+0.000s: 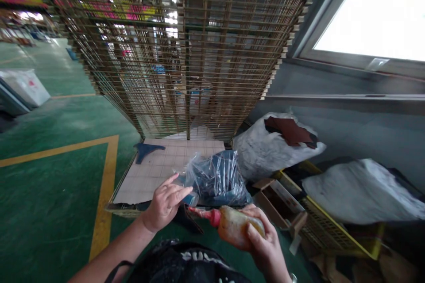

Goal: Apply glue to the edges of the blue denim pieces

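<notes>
My right hand (pixel 264 234) is wrapped round a squeeze bottle (pixel 237 227) with a red cap and a long red-smeared nozzle. The bottle is tilted, its nozzle pointing left and the tip near my left hand (pixel 168 201). A small blue piece (pixel 190 199) shows at the fingertips of my left hand, which appear to pinch it; the hand partly hides it. Just beyond lies a clear plastic bag (pixel 219 177) of dark blue pieces, on a pale board (pixel 149 181). A dark blue cut piece (pixel 148 151) rests at the board's far left corner.
A tall stack of wire racks (pixel 186 53) rises behind the board. To the right are a white sack (pixel 259 150) with brown scraps on top, an open cardboard box (pixel 282 203), a yellow crate (pixel 328 225) and another white sack (pixel 361 190). Yellow lines mark the green floor (pixel 49 194).
</notes>
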{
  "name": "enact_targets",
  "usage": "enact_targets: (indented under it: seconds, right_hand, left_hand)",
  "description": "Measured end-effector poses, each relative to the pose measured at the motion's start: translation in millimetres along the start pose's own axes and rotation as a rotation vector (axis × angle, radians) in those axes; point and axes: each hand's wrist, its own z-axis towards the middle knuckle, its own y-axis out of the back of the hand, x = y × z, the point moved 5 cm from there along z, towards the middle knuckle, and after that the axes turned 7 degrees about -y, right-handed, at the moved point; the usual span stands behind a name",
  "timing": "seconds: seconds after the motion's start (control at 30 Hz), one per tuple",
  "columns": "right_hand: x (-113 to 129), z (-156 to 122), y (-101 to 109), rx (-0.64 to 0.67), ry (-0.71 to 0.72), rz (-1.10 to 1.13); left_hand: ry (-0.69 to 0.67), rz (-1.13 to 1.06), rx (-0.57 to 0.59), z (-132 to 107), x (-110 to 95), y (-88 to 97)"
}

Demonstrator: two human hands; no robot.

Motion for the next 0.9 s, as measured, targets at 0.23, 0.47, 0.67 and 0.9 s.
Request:
enact_targets:
  seconds: [0.23, 0.47, 0.67, 0.9]
  right_hand:
    - [-16, 18, -3, -0.217, -0.042, 0.012]
    - [-34, 28, -43, -0.072, -0.157, 0.072]
    - [-49, 34, -77, 0.023, -0.186, 0.132]
    - [-58, 56, -86, -0.175, -0.17, 0.055]
  left_hand:
    - [-0.069, 0.064, -0.037, -6, 9, 10.1]
    - [-0.129, 0.118, -0.067, -13, 36, 23.4]
    - [-0.114, 0.111, -0.074, -25, 70, 36.1]
    - [-0.104, 0.11, -0.055, -31, 92, 52.2]
